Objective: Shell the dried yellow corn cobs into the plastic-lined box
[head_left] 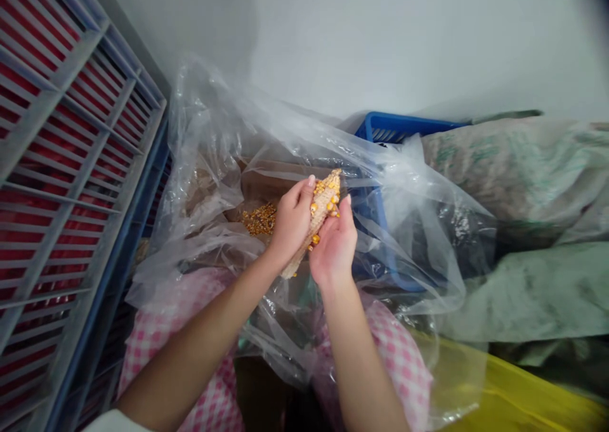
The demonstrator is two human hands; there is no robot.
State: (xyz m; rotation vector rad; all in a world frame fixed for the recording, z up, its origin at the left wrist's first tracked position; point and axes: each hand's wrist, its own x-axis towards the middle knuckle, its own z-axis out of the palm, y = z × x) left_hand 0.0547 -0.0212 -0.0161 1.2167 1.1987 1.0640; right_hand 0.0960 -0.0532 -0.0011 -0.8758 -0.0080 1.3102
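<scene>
We see a grey slatted rack (61, 165) walling the left and dull woven sacks (523, 165) banked on the right. The narrow gap between holds a crinkled clear plastic bag (214, 134) against a blue mesh basket (404, 127). Over the bag's open mouth, left hand (291, 219) and right hand (335, 245) clasp a tapered, tilted, half-stripped corn cob (323, 207). Loose yellow kernels (259, 219) lie heaped just left, inside the bag.

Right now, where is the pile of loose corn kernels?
In the head view, the loose kernels lie inside the clear plastic bag, left of the left hand that holds the corn cob.
</scene>
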